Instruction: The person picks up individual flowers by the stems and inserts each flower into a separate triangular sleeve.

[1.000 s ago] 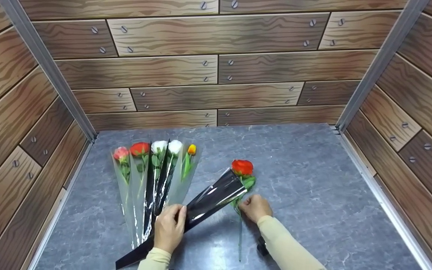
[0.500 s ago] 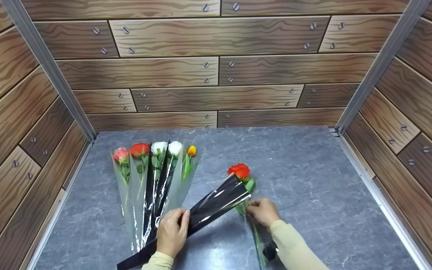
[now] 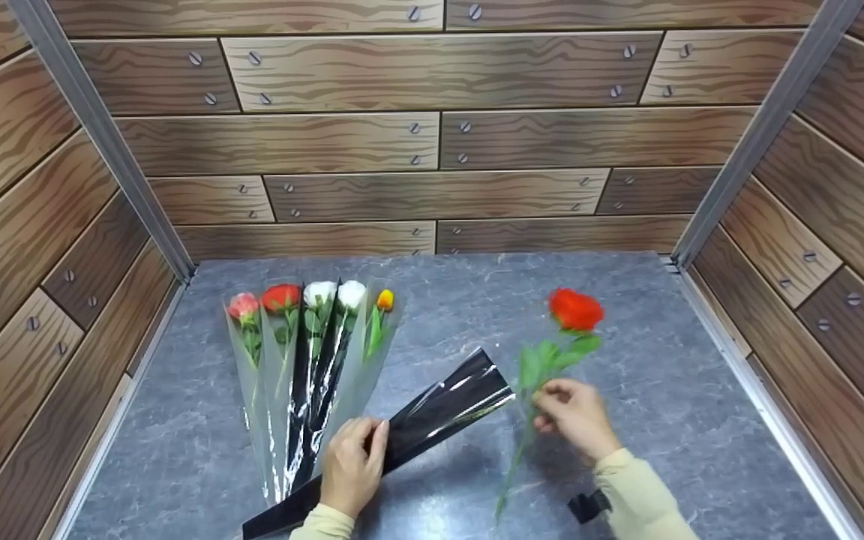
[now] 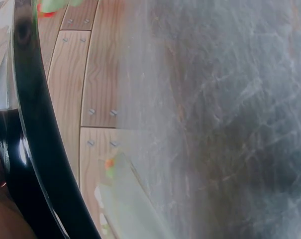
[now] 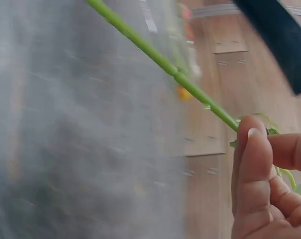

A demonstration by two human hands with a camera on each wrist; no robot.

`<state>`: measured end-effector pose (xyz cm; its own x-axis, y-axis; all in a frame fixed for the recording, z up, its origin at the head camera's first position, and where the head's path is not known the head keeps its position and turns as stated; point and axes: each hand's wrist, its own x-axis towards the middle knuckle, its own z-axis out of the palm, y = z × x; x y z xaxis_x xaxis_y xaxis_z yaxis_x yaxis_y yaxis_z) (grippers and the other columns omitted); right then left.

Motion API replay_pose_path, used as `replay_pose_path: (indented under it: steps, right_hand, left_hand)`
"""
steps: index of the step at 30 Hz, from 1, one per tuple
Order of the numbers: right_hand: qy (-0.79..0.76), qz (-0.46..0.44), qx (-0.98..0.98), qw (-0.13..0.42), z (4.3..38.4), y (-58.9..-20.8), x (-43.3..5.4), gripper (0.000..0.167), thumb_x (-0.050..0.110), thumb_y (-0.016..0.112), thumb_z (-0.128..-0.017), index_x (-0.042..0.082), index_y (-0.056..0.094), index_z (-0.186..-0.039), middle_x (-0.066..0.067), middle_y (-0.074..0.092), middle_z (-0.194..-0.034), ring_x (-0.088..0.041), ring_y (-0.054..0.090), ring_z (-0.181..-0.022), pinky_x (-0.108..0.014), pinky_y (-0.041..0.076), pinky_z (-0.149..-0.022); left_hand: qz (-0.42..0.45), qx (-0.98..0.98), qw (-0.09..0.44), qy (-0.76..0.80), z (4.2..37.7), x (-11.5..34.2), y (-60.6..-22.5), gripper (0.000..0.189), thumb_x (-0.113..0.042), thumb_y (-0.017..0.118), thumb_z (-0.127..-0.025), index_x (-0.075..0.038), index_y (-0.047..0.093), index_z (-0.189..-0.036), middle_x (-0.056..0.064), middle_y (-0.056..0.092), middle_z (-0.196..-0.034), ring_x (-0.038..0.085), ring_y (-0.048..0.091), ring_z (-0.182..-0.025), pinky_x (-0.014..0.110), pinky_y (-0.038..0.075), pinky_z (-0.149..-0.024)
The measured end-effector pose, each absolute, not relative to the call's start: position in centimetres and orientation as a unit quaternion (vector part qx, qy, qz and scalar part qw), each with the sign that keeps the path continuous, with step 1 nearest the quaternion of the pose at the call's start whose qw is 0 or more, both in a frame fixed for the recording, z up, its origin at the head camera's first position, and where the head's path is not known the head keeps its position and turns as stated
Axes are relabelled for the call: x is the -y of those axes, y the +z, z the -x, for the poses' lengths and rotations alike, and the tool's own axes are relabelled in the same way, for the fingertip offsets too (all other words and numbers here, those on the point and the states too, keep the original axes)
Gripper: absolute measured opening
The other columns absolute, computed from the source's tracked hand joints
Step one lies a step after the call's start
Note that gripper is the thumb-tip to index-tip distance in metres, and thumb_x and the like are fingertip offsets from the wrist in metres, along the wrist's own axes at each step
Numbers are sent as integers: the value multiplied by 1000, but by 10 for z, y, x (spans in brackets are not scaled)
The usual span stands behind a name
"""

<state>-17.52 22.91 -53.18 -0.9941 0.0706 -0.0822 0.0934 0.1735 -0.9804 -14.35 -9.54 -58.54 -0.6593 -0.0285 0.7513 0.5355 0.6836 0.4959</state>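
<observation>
My left hand [image 3: 353,457] grips a black flower wrapping sleeve [image 3: 451,412] with a clear front, slanting up to the right. In the left wrist view the dark sleeve [image 4: 46,119] runs along the left side, the hand mostly out of frame. To the right of the sleeve, my right hand [image 3: 574,416] pinches the stem of a red rose [image 3: 576,309] just below its leaves. Its bare stem hangs down toward the front. The right wrist view shows thumb and fingers closed on the green stem [image 5: 150,50]; the bloom is out of that view.
At the left lies a row of wrapped flowers: a pink one [image 3: 243,306], a red rose [image 3: 280,298], two white roses [image 3: 319,294] and an orange-yellow tulip [image 3: 385,300]. They rest on the grey marbled table [image 3: 664,360]. Wood-patterned walls [image 3: 432,142] enclose the back and both sides.
The red rose has moved right and away from the black sleeve's mouth, carried by my right hand. My left hand and the sleeve have shifted slightly right.
</observation>
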Motion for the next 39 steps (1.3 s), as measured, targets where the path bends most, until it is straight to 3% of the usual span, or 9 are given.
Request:
replay_pose_path:
  steps: [7,13,22,30,39]
  right_hand:
    - [-637,-45,-762,-112,175,-473,-253,16,-2,65,-88,-12,62,-100,-17,68,-82,-19,64,-55,-35,55,-53]
    - [-625,-37,-744,-231,173,-441,-268,13,-2,67,-87,-11,63,-96,-7,70,-76,-16,62,-50,-28,52,-47]
    - [-663,-28,-679,-315,174,-429,-273,14,-2,68,-86,-13,63,-91,-12,67,-71,-16,59,-44,-23,47,-41]
    - [-686,-34,-668,-285,175,-437,-260,14,-3,68,-86,-14,62,-92,-9,70,-73,-16,60,-45,-24,48,-42]
    - [-734,-56,-653,-178,170,-452,-231,14,0,71,-85,-10,66,-93,-6,68,-74,-13,56,-50,-22,43,-45]
  left_hand:
    - [190,830,398,-340,145,95,-577,10,-9,69,-84,-16,65,-78,-9,62,-72,9,56,-65,27,44,-63]
    - [212,835,401,-311,146,95,-574,8,-13,67,-86,-17,66,-79,-8,62,-74,11,56,-65,31,44,-61]
    - [222,841,399,-289,145,96,-575,7,-15,65,-87,-17,65,-80,-9,60,-74,11,54,-65,30,43,-61]
    - [226,834,393,-314,144,90,-572,7,-13,66,-86,-17,66,-80,-9,62,-75,9,56,-68,26,44,-65]
    - [214,812,388,-379,145,76,-564,10,-9,66,-87,-17,66,-81,-10,61,-75,7,58,-72,21,44,-70]
